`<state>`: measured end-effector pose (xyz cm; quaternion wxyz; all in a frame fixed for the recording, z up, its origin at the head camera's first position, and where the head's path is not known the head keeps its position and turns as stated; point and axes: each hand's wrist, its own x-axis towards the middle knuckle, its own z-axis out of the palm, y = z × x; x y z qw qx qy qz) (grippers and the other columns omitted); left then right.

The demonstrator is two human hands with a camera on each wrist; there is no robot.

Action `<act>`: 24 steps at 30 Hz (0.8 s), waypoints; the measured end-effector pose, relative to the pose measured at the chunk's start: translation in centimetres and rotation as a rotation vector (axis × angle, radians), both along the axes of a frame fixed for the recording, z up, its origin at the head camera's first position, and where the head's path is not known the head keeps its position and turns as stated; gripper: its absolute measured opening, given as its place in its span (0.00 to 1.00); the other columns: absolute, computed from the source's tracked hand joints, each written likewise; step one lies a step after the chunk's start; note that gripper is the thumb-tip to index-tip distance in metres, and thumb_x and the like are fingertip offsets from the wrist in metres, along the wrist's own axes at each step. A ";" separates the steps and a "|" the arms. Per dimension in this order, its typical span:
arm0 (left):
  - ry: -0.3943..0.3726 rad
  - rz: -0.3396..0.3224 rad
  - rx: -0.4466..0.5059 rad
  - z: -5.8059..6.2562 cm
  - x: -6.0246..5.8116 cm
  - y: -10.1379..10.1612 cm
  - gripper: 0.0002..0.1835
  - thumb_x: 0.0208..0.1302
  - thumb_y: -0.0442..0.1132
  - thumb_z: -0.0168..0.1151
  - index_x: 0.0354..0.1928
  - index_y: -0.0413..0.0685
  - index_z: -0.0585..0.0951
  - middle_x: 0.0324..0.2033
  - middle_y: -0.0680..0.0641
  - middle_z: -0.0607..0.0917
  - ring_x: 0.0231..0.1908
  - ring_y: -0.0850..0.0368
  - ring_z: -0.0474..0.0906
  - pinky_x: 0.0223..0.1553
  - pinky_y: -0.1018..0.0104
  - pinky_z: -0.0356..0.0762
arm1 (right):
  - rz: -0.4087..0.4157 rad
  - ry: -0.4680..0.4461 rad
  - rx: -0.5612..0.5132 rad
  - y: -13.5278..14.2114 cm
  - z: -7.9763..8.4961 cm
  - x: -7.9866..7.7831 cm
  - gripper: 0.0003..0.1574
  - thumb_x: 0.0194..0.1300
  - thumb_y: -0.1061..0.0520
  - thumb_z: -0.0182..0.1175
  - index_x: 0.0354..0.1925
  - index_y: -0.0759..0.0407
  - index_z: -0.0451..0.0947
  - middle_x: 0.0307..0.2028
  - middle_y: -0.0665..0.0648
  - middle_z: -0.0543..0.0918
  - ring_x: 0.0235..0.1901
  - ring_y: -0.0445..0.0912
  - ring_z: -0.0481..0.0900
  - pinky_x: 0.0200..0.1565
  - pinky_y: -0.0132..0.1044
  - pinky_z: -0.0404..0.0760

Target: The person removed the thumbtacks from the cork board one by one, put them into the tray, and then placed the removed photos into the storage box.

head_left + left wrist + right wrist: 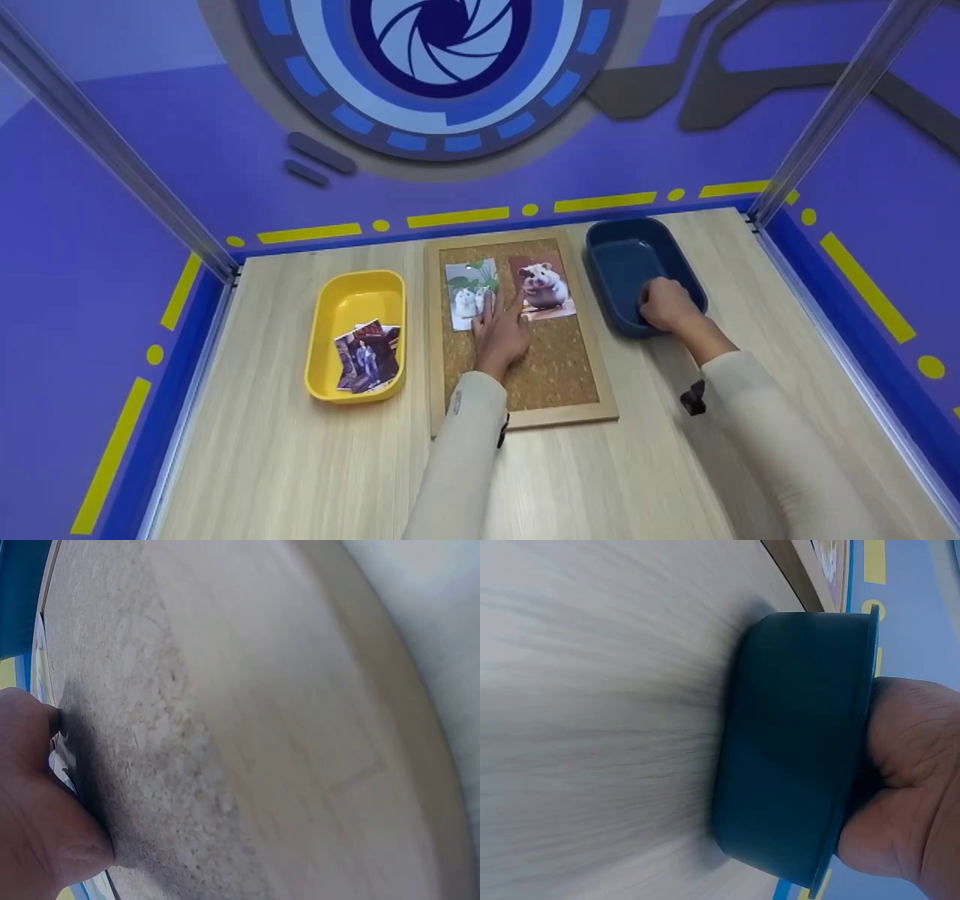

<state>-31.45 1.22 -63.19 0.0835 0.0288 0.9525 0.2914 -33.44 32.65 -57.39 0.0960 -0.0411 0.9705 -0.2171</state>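
Here's the head view, and it's the only view with the whole spread. The left hand point(501, 334) lies over the framed cork board point(555, 367), grip loose, fingers extended and wrapped around nothing, over the lower right corner of the left hamster photo point(465, 301) and up to the near edge of the right hamster photo point(547, 289). Over to the right hand point(667, 304): it dips into the dark blue bin point(615, 262), grip curled, and whether it has hold of anything I cannot tell.

Cut to the right wrist, and there's what the head view misses: the bin's outer wall, base down on the desk point(262, 420), with the hand reaching over the rim and its fingertips hidden behind. The left wrist gives us speckled cork right up close, plus a broad, blurred strip of wooden frame.

Only the head view offers the yellow tray point(322, 330), left of the board, with 1 loose pile of photo prints point(367, 361) at its near end.

Now the surface: pale, streaky wood grain. Around it, purple panels point(135, 202) with yellow dashes and dots, metal posts point(832, 112) at 2 corners, and a big round shutter emblem point(442, 75) straight ahead.
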 end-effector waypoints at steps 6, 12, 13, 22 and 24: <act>-0.028 0.008 0.008 0.2 0.0 0.0 0.31 0.84 0.50 0.44 0.85 0.73 0.58 0.88 0.50 0.47 0.89 0.47 0.33 0.83 0.34 0.41 | 0.009 0.006 -0.003 0.0 0.1 0.2 0.09 0.63 0.66 0.57 0.33 0.64 0.85 0.35 0.64 0.88 0.36 0.57 0.82 0.42 0.55 0.83; -0.010 0.002 0.015 0.9 0.4 0.1 0.31 0.84 0.49 0.44 0.85 0.69 0.59 0.88 0.47 0.48 0.88 0.44 0.34 0.83 0.33 0.42 | -0.015 0.077 -0.021 -0.2 0.5 0.7 0.08 0.63 0.66 0.57 0.34 0.65 0.84 0.35 0.65 0.88 0.36 0.59 0.83 0.43 0.58 0.83; -0.001 0.004 0.013 1.1 0.5 0.1 0.31 0.84 0.49 0.44 0.85 0.68 0.60 0.88 0.47 0.49 0.88 0.44 0.35 0.83 0.33 0.43 | -0.021 0.092 -0.030 -0.3 0.6 0.8 0.08 0.65 0.66 0.58 0.36 0.66 0.84 0.36 0.67 0.88 0.38 0.60 0.84 0.44 0.59 0.84; 0.003 0.004 -0.001 1.1 0.6 0.1 0.31 0.84 0.48 0.45 0.84 0.68 0.60 0.88 0.48 0.49 0.88 0.44 0.36 0.83 0.34 0.45 | -0.073 0.247 -0.147 -2.3 2.5 1.8 0.11 0.75 0.62 0.59 0.48 0.69 0.84 0.45 0.71 0.89 0.45 0.64 0.86 0.51 0.63 0.84; -0.007 0.003 0.008 0.9 0.4 0.2 0.31 0.84 0.48 0.45 0.84 0.69 0.60 0.88 0.49 0.48 0.88 0.45 0.35 0.83 0.34 0.43 | -0.072 0.305 -0.176 -3.0 3.0 2.0 0.11 0.76 0.61 0.60 0.48 0.68 0.84 0.44 0.70 0.88 0.45 0.63 0.85 0.51 0.63 0.83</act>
